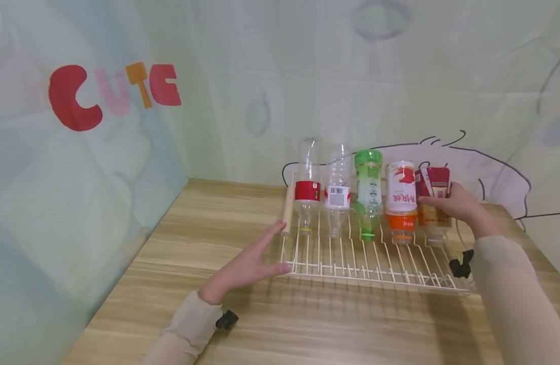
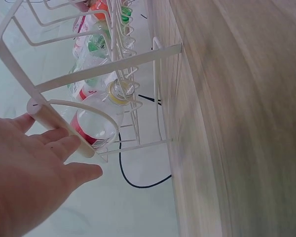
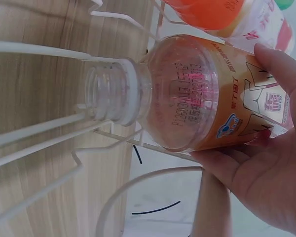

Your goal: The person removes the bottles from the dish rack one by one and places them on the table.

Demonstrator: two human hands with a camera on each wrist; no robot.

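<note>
A white wire dish rack [image 1: 348,271] stands on the wooden table. My right hand [image 1: 457,204] grips an upside-down plastic bottle [image 3: 180,94] with an orange and red label at the rack's right end. Its uncapped neck points down among the wires. My left hand [image 1: 250,263] is at the rack's left end, fingers extended, fingertips at the wooden handle [image 2: 54,121]. More bottles stand neck-down in a row: a clear one with a red label [image 1: 308,191], a clear one with a white label [image 1: 337,196], a green one [image 1: 368,192] and a white-and-orange one [image 1: 400,190].
The wood-grain table [image 1: 193,223] extends left and in front of the rack. A printed cloth [image 1: 261,61] hangs behind and along the left side, with the coloured letters CUTE [image 1: 163,85]. Another wooden handle [image 3: 212,205] is on the rack's right end.
</note>
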